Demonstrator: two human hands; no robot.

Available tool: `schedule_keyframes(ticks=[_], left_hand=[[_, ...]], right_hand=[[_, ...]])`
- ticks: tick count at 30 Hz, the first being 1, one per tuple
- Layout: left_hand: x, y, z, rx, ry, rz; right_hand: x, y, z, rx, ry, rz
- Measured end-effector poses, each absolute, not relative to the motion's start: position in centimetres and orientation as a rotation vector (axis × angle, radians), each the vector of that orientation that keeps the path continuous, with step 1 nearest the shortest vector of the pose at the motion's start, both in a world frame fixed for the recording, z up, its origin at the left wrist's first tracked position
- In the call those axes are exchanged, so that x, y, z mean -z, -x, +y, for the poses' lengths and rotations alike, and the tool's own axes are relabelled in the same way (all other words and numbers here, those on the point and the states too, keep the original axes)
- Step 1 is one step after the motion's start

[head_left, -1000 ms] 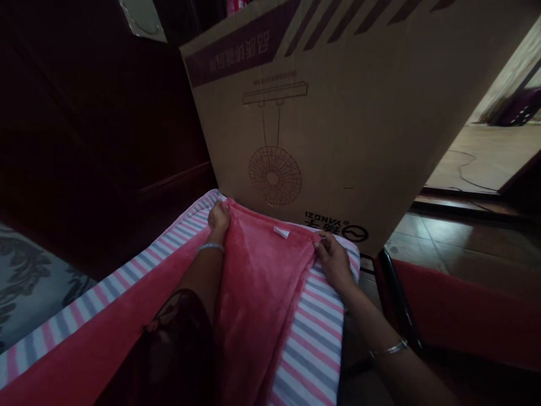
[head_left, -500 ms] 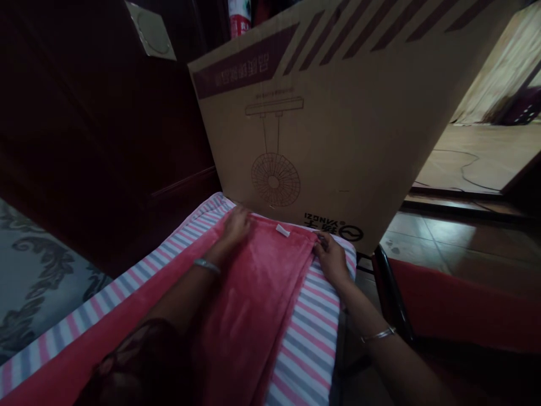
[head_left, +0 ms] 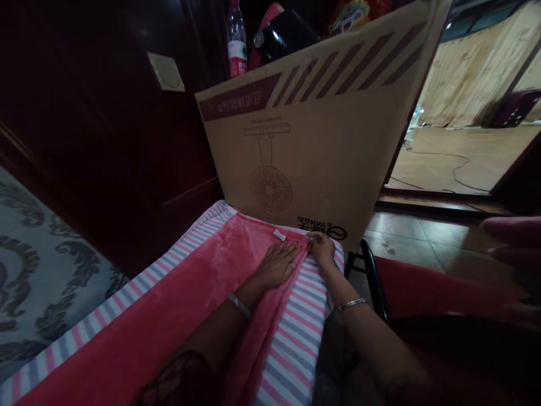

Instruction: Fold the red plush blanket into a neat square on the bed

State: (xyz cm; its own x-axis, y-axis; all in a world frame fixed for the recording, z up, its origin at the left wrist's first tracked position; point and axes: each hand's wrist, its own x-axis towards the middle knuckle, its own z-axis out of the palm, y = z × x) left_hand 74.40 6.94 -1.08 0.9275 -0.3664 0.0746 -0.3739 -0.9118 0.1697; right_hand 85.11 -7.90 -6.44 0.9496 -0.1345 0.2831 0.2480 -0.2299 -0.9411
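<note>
A folded coral-pink plush blanket [head_left: 181, 293] lies along a padded surface covered with a striped cloth [head_left: 291, 344] in pink, grey and white. My left hand [head_left: 278, 264] rests flat on the blanket near its far right corner, fingers stretched out. At that corner, my right hand [head_left: 321, 248] has its fingers closed on the blanket's edge; the fingertips are partly hidden. A small white tag [head_left: 279, 235] shows on the blanket's far edge, just beyond my left fingers.
Behind the far end stands a large cardboard box [head_left: 338, 152] with a fan drawing. A plastic bottle [head_left: 237, 45] shows above it. To the right are a red-seated chair [head_left: 431, 293] and a doorway with a cable on the floor [head_left: 439, 163]. Patterned wall covering [head_left: 42, 265] is at left.
My left hand has moved right across the blanket, from the far left corner to beside my right hand. My right hand stays at the far right corner. The camera view has shifted.
</note>
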Motion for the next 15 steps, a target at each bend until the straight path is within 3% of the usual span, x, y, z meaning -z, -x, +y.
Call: schedule_keyframes(ticks=[8,15], left_hand=[[0.0,-72.1,5.8,0.031,-2.846,-0.431],[-1.6,-57.8,7.0,0.035,-2.878,-0.314]], right_hand=[[5.0,-82.9,-8.1,0.389,1.972,-0.121],[5.1,-82.6,-9.1,0.339,2.164,-0.139]])
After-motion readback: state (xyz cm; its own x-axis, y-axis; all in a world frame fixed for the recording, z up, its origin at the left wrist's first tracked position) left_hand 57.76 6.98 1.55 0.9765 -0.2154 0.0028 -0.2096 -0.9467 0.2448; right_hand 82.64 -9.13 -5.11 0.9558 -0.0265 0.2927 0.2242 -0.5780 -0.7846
